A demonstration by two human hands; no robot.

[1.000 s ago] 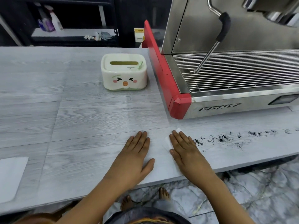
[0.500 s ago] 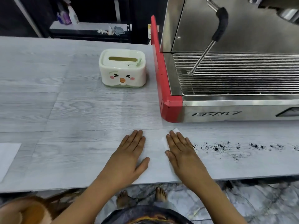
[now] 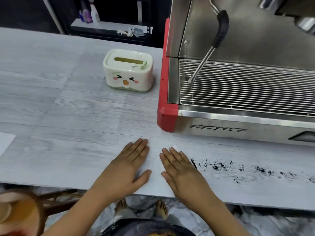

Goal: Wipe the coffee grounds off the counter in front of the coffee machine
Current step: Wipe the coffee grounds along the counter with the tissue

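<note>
Head view. Both hands lie flat, palms down, on the near edge of the grey table [image 3: 68, 116]. Left hand [image 3: 129, 166]: fingers straight and together, thumb splayed right, holding nothing, just resting on bare table. Likely a brace while the other hand works.

Right hand [image 3: 180, 169]: fingers straight, pressing a white tissue [image 3: 175, 148] flat against the table. No curl, no pinch; the tissue is pinned under palm and fingers. Only a far corner past the fingertips and a thin strip along the hand's left side show. A flat palm spreads pressure over the tissue, which suits a sweep.

Grounds [image 3: 219, 166]: dark specks in a loose band on the table, starting at the hand's right edge, where a denser dark streak sits against it, and running right out of frame. The band's long axis runs left to right, roughly parallel to the table's near edge, in front of the machine [image 3: 238, 128] but apart from its base. Most of the band looks unwiped, so the job seems barely begun. The right hand's fingers point far and slightly left, across the band.

Left of the machine, well back: a tissue box [image 3: 127, 72] with a cartoon face, slot up. A white sheet [image 3: 5, 142] at the far left edge.
</note>
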